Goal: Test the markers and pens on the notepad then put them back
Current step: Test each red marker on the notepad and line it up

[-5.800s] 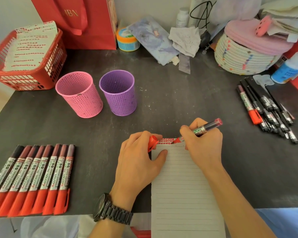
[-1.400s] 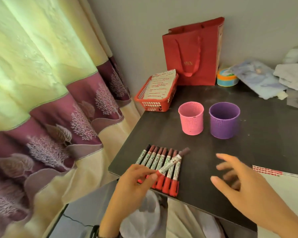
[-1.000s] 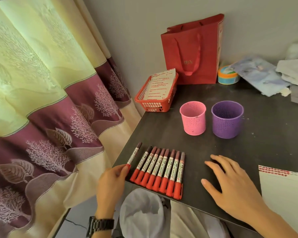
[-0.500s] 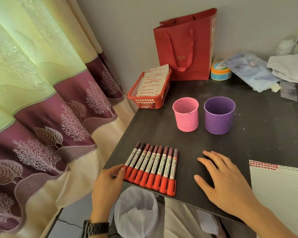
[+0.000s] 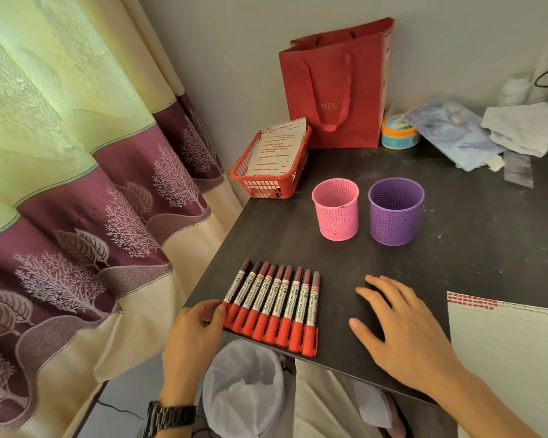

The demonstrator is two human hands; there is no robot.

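A grey, plain wall stands behind a dark desk. On the left hangs a long curtain, pale yellow-green with purple bands that carry white tree and leaf patterns; daylight shines through its upper part. Below the desk edge stands a bin lined with a white bag, on a grey floor.
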